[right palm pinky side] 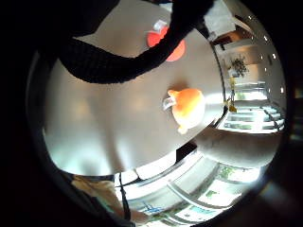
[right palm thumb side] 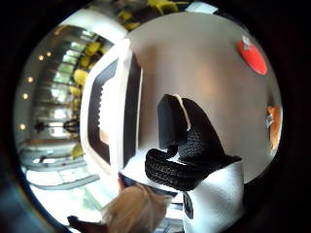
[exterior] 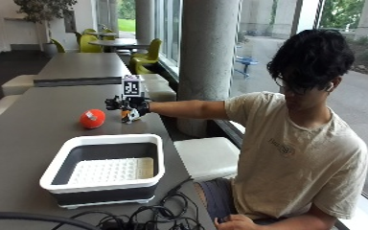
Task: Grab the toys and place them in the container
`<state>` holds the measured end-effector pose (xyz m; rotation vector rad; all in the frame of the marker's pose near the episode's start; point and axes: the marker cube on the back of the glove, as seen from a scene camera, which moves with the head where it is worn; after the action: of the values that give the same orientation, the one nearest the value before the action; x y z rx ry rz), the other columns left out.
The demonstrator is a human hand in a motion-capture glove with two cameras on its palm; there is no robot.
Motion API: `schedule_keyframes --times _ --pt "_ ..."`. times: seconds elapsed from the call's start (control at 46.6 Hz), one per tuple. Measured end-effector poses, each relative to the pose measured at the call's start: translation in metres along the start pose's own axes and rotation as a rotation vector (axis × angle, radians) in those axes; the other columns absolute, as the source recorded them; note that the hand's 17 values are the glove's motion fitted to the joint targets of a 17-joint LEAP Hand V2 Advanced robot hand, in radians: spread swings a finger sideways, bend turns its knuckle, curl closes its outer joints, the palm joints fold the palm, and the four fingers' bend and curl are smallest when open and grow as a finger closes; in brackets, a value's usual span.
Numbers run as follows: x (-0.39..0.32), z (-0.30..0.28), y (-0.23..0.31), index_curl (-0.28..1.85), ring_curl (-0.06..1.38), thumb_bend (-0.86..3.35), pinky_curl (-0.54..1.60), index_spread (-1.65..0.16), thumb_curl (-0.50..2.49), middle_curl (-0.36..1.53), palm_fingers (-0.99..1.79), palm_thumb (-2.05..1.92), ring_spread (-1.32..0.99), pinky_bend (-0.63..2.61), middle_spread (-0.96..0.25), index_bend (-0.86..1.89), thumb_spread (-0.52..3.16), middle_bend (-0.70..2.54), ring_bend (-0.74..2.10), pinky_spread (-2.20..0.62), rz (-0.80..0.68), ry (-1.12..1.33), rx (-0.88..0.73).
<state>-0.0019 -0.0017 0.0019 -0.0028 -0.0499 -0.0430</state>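
A person sits at a long grey table (exterior: 24, 143) and stretches the right arm over it. The gloved right hand (exterior: 125, 104) hovers above a small orange toy (exterior: 130, 115), with the fingers spread. Near it, on the table, lies a red ball toy (exterior: 92, 119). Closer to the person stands a white and black container (exterior: 105, 167), with nothing visible inside it.

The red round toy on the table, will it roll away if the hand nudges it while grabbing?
Probably. The red round toy looks ball-shaped and sits free on the smooth table, so a nudge could set it rolling. It appears soft and light, with a tag, so it should squash slightly and lift easily. The gloved right hand hovers over the orange toy beside it.
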Motion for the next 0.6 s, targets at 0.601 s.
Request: schedule_keyframes --times 0.601 --pt "0.014 -0.004 -0.012 0.18 0.12 0.02 0.34 -0.27 0.14 0.10 -0.27 0.02 -0.03 0.93 -0.06 0.12 1.39 0.09 0.17 -0.04 -0.036 0.019 -0.009"
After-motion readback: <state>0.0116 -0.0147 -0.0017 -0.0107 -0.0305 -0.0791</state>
